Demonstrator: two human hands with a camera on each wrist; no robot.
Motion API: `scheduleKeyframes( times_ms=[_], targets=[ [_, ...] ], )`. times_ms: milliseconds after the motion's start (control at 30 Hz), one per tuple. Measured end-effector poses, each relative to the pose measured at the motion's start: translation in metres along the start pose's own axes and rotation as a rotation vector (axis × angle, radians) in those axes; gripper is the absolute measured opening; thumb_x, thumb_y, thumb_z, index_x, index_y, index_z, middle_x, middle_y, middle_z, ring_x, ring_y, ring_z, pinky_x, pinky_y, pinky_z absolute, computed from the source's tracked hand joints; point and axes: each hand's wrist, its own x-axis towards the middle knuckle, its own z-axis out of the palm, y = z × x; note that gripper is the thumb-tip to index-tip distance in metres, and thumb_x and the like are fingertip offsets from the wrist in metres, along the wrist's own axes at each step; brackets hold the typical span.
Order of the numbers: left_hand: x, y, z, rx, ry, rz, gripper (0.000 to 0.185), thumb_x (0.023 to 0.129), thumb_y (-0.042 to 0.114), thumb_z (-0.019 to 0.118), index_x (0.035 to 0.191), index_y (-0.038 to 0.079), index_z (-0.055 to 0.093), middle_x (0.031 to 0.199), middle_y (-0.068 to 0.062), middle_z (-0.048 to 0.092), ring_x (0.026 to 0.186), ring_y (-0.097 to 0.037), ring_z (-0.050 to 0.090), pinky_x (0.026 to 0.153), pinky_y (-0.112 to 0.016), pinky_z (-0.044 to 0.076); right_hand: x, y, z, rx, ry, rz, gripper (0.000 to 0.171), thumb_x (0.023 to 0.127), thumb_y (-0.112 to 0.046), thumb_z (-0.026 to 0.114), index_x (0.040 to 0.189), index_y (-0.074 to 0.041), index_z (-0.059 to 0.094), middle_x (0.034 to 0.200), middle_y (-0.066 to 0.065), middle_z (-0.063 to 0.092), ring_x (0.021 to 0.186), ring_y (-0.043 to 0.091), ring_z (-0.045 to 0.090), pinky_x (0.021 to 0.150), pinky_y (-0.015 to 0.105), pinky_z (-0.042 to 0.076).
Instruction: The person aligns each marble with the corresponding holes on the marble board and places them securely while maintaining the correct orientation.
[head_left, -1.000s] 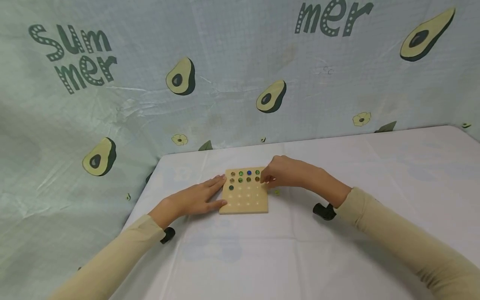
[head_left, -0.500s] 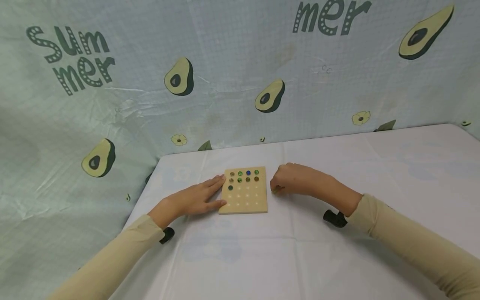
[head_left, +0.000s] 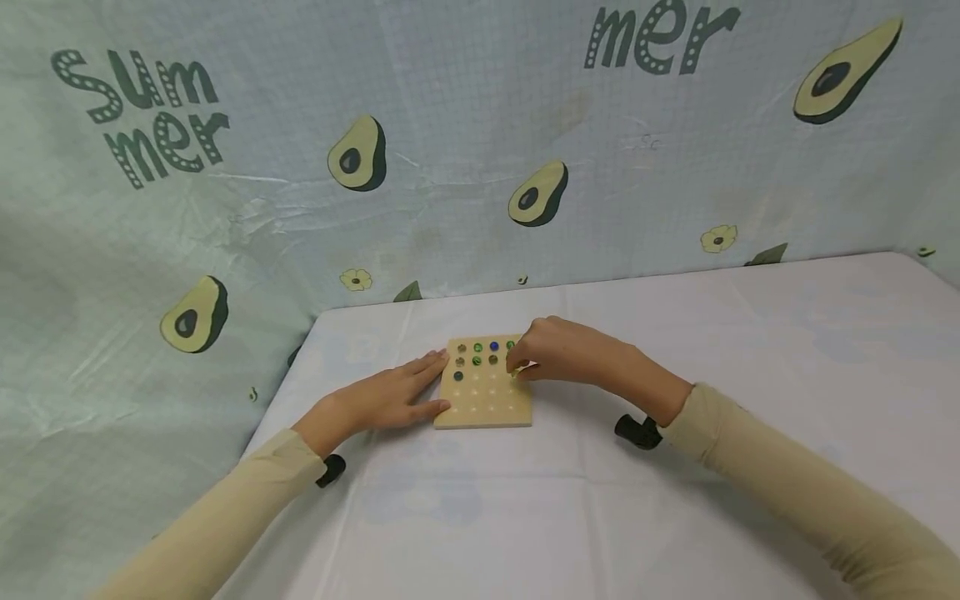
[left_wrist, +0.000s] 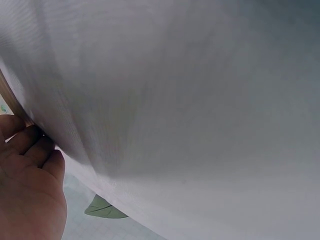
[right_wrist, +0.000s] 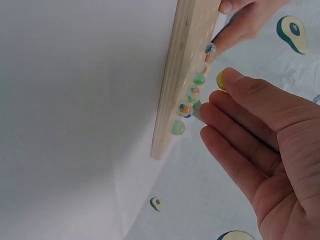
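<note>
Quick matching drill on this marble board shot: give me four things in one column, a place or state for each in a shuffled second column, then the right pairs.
Things:
1. left hand
2. right hand
3. blue marble
4. wooden board

Places or states:
A. sits in the far row of holes
B. lies flat on the white table, near rows bare
C. rests flat against the board's left edge
D. holds a yellow marble in its fingers over the board's right side

Pairs: 1-C, 2-D, 3-A, 4-B
</note>
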Motion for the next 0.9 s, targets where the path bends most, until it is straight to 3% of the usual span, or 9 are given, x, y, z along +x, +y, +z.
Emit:
scheduleKeyframes(
  times_ms=[167,567,900],
  targets=[
    [0.001,-0.001,0.000,-0.006,-0.010,-0.013,0.091,0.099,0.071,0.039,0.165,0.015,0.009,0.171,-0.005,0.009,0.156,-0.023,0.012,0.122,-0.050,0.024,0.014,-0.004,0.002,0.009,-0.011,0.010,0.013,0.089,-0.011,0.080,0.102,-0.008,0.080,0.096,-0.003,0.077,0.086,0.007,0.071,0.078,0.021,0.056],
    [0.002,-0.003,-0.002,-0.006,-0.019,-0.014,0.094,0.098,0.074,0.038,0.165,0.015,0.009,0.171,-0.007,0.009,0.156,-0.025,0.013,0.122,-0.051,0.024,0.038,-0.008,0.010,0.017,0.060,-0.021,0.011,0.090,-0.013,0.079,0.101,-0.010,0.080,0.094,-0.003,0.077,0.078,0.005,0.066,0.074,0.019,0.054],
    [0.000,-0.001,-0.002,-0.008,-0.024,-0.021,0.094,0.098,0.075,0.039,0.165,0.017,0.009,0.171,-0.006,0.009,0.156,-0.026,0.014,0.121,-0.052,0.025,0.046,-0.010,0.016,0.051,0.037,0.033,0.015,0.092,-0.012,0.078,0.106,-0.009,0.080,0.097,-0.001,0.077,0.080,0.007,0.065,0.078,0.023,0.055]
  ],
)
